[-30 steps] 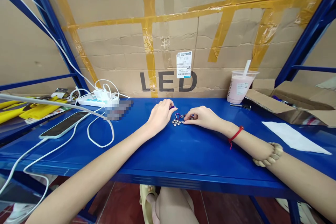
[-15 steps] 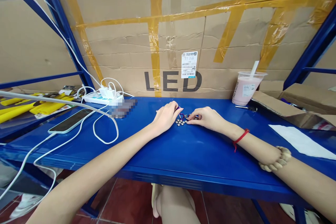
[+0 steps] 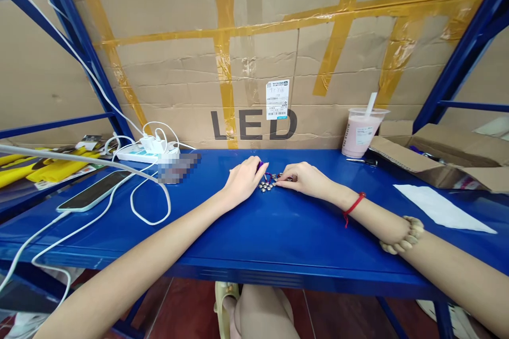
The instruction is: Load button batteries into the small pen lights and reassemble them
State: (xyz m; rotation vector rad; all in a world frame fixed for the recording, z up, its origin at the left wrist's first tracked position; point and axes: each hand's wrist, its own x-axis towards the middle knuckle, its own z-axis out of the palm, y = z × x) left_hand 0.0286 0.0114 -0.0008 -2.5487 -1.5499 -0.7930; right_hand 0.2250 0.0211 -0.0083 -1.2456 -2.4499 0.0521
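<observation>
Several small shiny silver balls point(image 3: 265, 187) lie clustered on the blue tabletop point(image 3: 254, 233), between my two hands. My left hand point(image 3: 243, 180) is closed with a small purple piece point(image 3: 260, 166) showing between thumb and fingers; most of it is hidden. A thin curved purple part point(image 3: 268, 177) rests beside the balls. From the right, my right hand point(image 3: 305, 178) reaches in with thumb and fingers pinched together, their tips at the edge of the cluster. What sits in that pinch is hidden by the fingers.
A pink drink cup point(image 3: 361, 135) with a straw stands at the back right, near an open cardboard box point(image 3: 427, 161) and a white paper sheet point(image 3: 443, 207). To the left are a phone point(image 3: 95, 190), cables and a power strip point(image 3: 137, 154). A large cardboard panel point(image 3: 191, 79) closes off the back.
The whole view has shifted slightly, so things appear a little further left. Both hands keep nearly the same place around the silver balls, and their grips look alike.
</observation>
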